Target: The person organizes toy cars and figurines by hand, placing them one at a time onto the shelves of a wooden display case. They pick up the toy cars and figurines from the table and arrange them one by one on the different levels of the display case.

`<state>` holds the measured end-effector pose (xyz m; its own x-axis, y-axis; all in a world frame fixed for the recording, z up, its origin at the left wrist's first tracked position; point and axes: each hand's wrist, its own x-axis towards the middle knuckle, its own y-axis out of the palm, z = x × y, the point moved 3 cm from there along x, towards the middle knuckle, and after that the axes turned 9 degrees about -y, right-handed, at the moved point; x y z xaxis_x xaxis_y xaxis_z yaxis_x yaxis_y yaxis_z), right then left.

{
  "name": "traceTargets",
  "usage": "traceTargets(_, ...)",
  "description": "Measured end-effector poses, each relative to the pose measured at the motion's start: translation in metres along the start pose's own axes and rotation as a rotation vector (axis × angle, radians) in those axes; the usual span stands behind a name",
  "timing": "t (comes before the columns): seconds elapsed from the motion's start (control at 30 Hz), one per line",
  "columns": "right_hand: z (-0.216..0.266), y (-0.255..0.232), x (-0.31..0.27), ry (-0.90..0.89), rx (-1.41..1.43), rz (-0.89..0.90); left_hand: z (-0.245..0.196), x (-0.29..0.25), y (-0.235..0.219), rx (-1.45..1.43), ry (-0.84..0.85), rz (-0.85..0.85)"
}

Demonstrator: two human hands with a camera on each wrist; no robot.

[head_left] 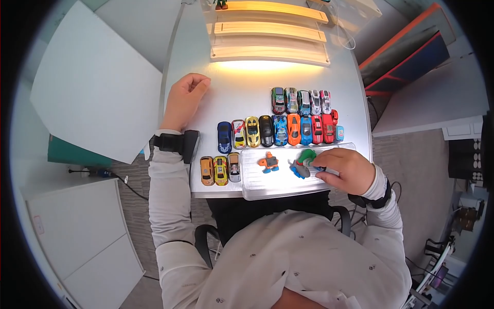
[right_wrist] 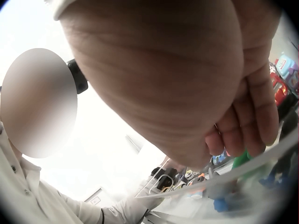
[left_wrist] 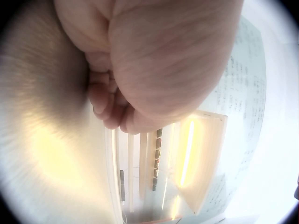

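The left hand [head_left: 183, 101] rests on the tabletop left of the toy cars, fingers loosely curled and holding nothing; the left wrist view shows its bent fingers [left_wrist: 110, 105]. Over the right part of a clear tray [head_left: 247, 193] is the right hand [head_left: 349, 170], its thumb and fingertips around a small dark-blue bit. Whether it pinches that bit is unclear, and the palm hides the thumb tip in the right wrist view. Beside the fingertips lie a green toy [head_left: 307, 156] and a grey-and-blue toy [head_left: 299, 169]. An orange robot toy [head_left: 268, 162] is farther left in the tray.
Toy cars stand in rows behind the tray, including an orange one [head_left: 294, 129] and a green one [head_left: 278, 100]. Several more, one yellow [head_left: 221, 171], are left of it. A lit wooden-tiered shelf [head_left: 270, 53] stands at the table's far end.
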<state>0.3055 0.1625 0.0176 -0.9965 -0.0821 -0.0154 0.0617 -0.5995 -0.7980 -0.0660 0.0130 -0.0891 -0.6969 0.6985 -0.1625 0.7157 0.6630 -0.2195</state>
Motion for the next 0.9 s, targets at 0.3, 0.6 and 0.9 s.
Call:
traceTargets(0.3,0.004,-0.022,-0.004,-0.048,0.067,-0.094,0.000,0.000,0.000,0.007,-0.027,-0.013)
traceTargets(0.6,-0.029,-0.058,-0.008,0.136,0.046,-0.285,0.001,0.000,0.000,-0.031,-0.020,0.009)
traceTargets(0.9,-0.058,-0.056,0.042,0.032,0.029,-0.195,0.000,-0.001,0.000,-0.039,-0.034,0.015)
